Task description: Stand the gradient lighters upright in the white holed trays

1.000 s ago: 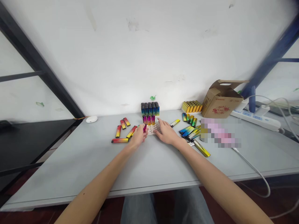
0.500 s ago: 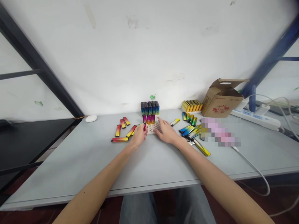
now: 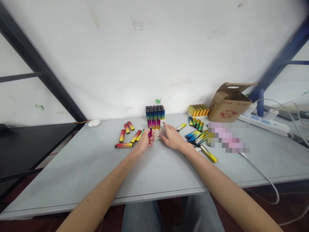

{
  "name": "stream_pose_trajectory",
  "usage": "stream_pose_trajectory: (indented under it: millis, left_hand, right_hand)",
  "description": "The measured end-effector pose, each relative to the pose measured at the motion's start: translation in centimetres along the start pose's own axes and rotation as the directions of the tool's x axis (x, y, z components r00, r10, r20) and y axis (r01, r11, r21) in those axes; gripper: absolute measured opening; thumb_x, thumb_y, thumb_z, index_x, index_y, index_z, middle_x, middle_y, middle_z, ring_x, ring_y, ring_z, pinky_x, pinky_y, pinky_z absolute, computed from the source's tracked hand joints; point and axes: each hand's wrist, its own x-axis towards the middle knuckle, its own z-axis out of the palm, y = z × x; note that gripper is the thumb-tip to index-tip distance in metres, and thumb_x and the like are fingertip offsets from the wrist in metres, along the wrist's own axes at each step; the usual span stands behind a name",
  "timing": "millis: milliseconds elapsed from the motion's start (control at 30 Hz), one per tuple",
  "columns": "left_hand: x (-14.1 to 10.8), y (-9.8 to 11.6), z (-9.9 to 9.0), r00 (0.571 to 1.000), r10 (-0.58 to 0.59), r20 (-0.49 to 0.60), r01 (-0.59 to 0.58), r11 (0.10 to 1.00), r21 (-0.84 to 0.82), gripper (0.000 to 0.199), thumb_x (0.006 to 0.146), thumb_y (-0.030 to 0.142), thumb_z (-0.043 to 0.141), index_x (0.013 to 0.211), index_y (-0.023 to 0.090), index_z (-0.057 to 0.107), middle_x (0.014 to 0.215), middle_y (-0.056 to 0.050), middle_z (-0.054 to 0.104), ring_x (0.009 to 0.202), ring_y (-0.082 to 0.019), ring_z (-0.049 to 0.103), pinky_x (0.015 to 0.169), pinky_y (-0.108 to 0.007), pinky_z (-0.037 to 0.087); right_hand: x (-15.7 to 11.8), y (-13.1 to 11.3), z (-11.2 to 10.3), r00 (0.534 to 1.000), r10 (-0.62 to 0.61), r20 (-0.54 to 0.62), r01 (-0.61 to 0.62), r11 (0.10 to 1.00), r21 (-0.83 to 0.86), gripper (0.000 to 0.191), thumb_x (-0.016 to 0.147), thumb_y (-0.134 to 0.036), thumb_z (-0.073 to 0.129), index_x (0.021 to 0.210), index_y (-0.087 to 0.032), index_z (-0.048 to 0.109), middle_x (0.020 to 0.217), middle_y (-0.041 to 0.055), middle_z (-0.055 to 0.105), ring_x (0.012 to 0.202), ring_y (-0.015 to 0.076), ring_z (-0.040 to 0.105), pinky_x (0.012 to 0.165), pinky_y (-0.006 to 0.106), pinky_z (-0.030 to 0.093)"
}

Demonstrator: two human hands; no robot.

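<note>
My left hand [image 3: 145, 140] is closed around a purple lighter [image 3: 150, 132] at the front left of a white honeycomb tray [image 3: 157, 134]. Behind it, purple-and-gold lighters [image 3: 154, 124] stand upright in the tray's holes. My right hand [image 3: 173, 137] rests at the tray's right side, fingers stretched out and thumb apart, holding nothing. Part of the tray is hidden under it. A block of blue lighters [image 3: 155, 113] stands in rows farther back, near the wall.
Loose red-and-yellow lighters [image 3: 124, 145] lie at left, and blue, green and yellow lighters [image 3: 193, 135] at right. Yellow lighters [image 3: 199, 111] stand in another tray beside an open cardboard box [image 3: 228, 108]. A power strip [image 3: 264, 124], white cable [image 3: 262, 174] and white case [image 3: 94, 123] are also here.
The purple lighter in my left hand now shows more of its body and stands more upright at the tray's front left. My right hand has hardly moved.
</note>
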Motion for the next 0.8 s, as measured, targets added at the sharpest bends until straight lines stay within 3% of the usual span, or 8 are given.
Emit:
stream_pose_trajectory:
  millis: [233,367,433,533,600,733,800]
  left_hand:
    - [-0.2,0.1,0.1,1.000,0.001,0.003,-0.001,0.999,-0.042,0.030,0.089,0.041,0.037,0.069,0.019,0.041,0.057,0.005,0.032,0.045,-0.007,0.031,0.040,-0.017,0.025]
    - [-0.5,0.1,0.2,0.997,-0.053,0.062,0.056,0.997,-0.052,0.046,0.088,0.062,0.037,0.075,0.018,0.046,0.058,0.005,0.035,0.045,-0.007,0.032,0.039,-0.017,0.025]
    - [-0.6,0.1,0.2,0.992,-0.080,0.094,0.087,0.993,-0.074,0.057,0.086,0.070,0.030,0.077,0.018,0.049,0.057,0.004,0.037,0.044,-0.007,0.033,0.039,-0.018,0.024]
    - [-0.7,0.1,0.2,0.990,-0.068,0.125,0.080,0.993,-0.092,0.071,0.084,0.077,0.017,0.071,0.016,0.052,0.054,0.002,0.040,0.044,-0.008,0.036,0.039,-0.020,0.026]
    - [-0.7,0.2,0.1,0.989,-0.046,0.141,0.059,0.994,-0.090,0.077,0.082,0.079,0.011,0.065,0.016,0.052,0.053,-0.001,0.042,0.045,-0.010,0.038,0.041,-0.021,0.029]
    - [-0.7,0.1,0.0,0.986,-0.025,0.168,0.041,0.995,-0.095,0.080,0.080,0.081,0.008,0.060,0.016,0.051,0.053,-0.003,0.044,0.046,-0.011,0.040,0.041,-0.023,0.031]
    - [-0.6,0.0,0.1,0.983,-0.025,0.184,0.044,0.994,-0.102,0.079,0.080,0.081,0.008,0.059,0.017,0.049,0.052,-0.003,0.045,0.045,-0.010,0.039,0.042,-0.023,0.031]
  right_hand:
    - [0.0,-0.1,0.0,1.000,0.006,-0.021,-0.006,1.000,0.024,0.064,0.091,-0.035,0.046,0.144,-0.002,0.029,0.137,0.0218,0.047,0.128,0.0308,0.041,0.104,0.042,0.036]
    - [0.2,-0.2,-0.3,0.983,0.067,-0.172,-0.045,0.991,0.127,0.054,0.089,-0.031,0.048,0.137,-0.008,0.043,0.133,0.0183,0.053,0.124,0.0299,0.046,0.105,0.043,0.037]
    - [0.4,-0.5,-0.6,0.959,0.106,-0.264,-0.035,0.965,0.260,0.043,0.090,-0.031,0.046,0.129,-0.012,0.052,0.128,0.0154,0.058,0.120,0.0277,0.050,0.103,0.043,0.038]
    - [0.6,-1.2,-1.4,0.948,0.165,-0.271,0.023,0.815,0.578,0.034,0.093,-0.038,0.043,0.113,-0.018,0.061,0.110,0.0101,0.068,0.104,0.0229,0.062,0.093,0.039,0.047]
    - [0.5,-2.0,-1.9,0.963,0.141,-0.231,0.071,0.691,0.719,0.032,0.093,-0.041,0.046,0.104,-0.018,0.065,0.102,0.0076,0.070,0.095,0.0208,0.065,0.086,0.035,0.049]
    - [0.1,-3.3,-2.3,0.995,-0.003,-0.098,0.082,0.581,0.810,0.028,0.088,-0.042,0.055,0.100,-0.018,0.066,0.087,0.0042,0.069,0.074,0.0169,0.065,0.076,0.033,0.052]
    - [-0.1,-3.6,-2.2,0.996,-0.052,-0.068,0.085,0.553,0.828,0.028,0.084,-0.039,0.061,0.101,-0.018,0.066,0.089,0.0039,0.068,0.066,0.0143,0.063,0.073,0.032,0.053]
